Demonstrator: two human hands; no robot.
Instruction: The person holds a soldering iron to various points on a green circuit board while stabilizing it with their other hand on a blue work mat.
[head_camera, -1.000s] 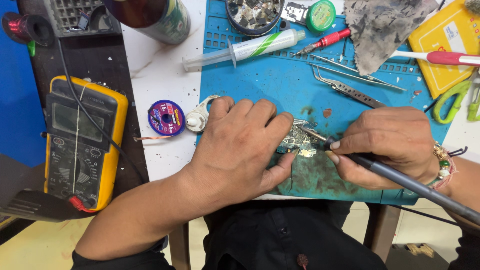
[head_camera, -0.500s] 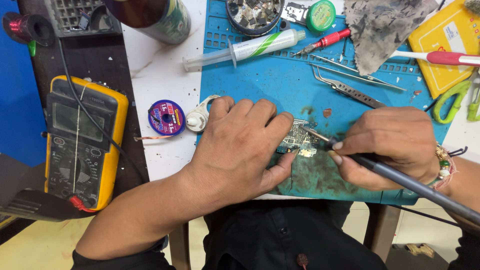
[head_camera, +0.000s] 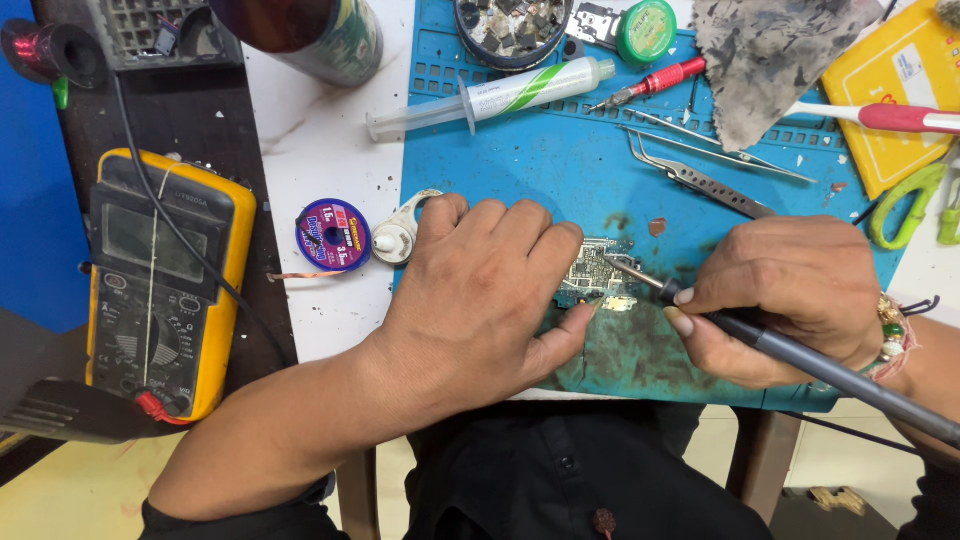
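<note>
Small circuit board (head_camera: 598, 275) at centre frame, lying on the blue work mat (head_camera: 520, 165), partly hidden under fingertips. Left hand (head_camera: 480, 290) pressed flat on top of its left edge, fingers spread and curled down, thumb tucked along the lower side, pinning rather than gripping. Right hand (head_camera: 785, 295) at centre right, clenched pencil-style around a dark soldering iron (head_camera: 800, 355), metal tip touching the board's upper right part, grey handle running off toward the lower right corner. Beaded bracelet (head_camera: 890, 325) on that wrist. Just left of the left hand, a purple spool of desoldering braid (head_camera: 333, 234) and a small white reel (head_camera: 395, 240) on the white surface (head_camera: 320, 130). Yellow multimeter (head_camera: 160, 280) at far left. Along the top of the mat, a flux syringe (head_camera: 500, 98), a red-handled screwdriver (head_camera: 655, 82), metal tweezers (head_camera: 700, 180) and a round tin of parts (head_camera: 515, 25). Grey rag (head_camera: 770, 55) at upper right, beside a yellow box (head_camera: 910, 100).
</note>
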